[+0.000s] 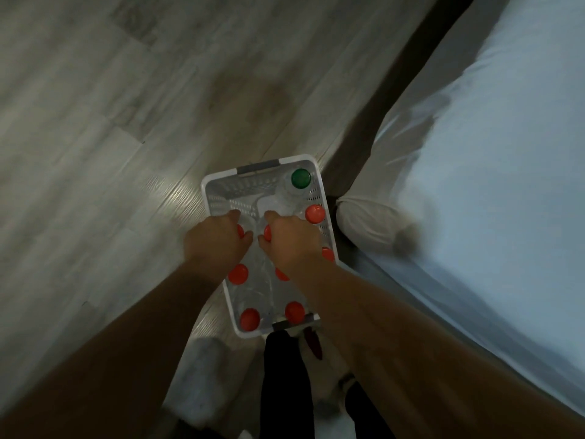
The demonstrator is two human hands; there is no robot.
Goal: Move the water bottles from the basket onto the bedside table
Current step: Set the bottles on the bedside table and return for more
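A white plastic basket (212, 198) stands on the wooden floor beside the bed. It holds several clear water bottles seen from above, most with red caps (238, 274) and one with a green cap (300, 178) at its far right corner. My left hand (217, 240) is closed around the neck of a red-capped bottle in the middle left of the basket. My right hand (289, 240) is closed around another red-capped bottle (267, 233) just to its right. Both caps peek out from under my fingers. The bedside table is not in view.
A bed with a white sheet (493, 172) and a dark frame (357, 144) runs along the right side. Grey wooden floor (110, 122) stretches to the left and far side. My dark trouser legs (281, 384) stand at the basket's near end.
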